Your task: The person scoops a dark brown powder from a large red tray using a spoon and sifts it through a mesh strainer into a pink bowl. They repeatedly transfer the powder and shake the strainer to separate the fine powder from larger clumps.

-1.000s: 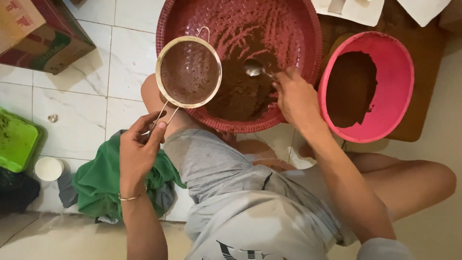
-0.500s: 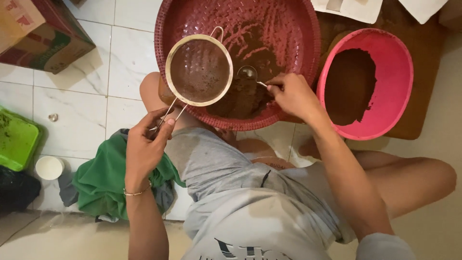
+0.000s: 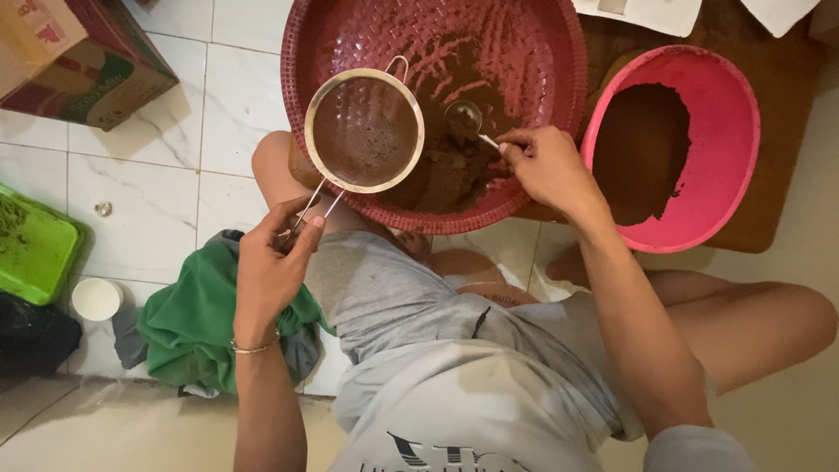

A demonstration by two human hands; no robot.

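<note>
Tile floor: brown cardboard box (image 3: pixel 65 57) top-left w/ green panel.

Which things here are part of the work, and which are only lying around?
In use: sieve in left hand, spoon in right hand, red woven tray, pink bowl.
Lying about: green cloth, cardboard box, green tray, white cup.

White marble-veined floor tiles (image 3: pixel 149 183)
</note>
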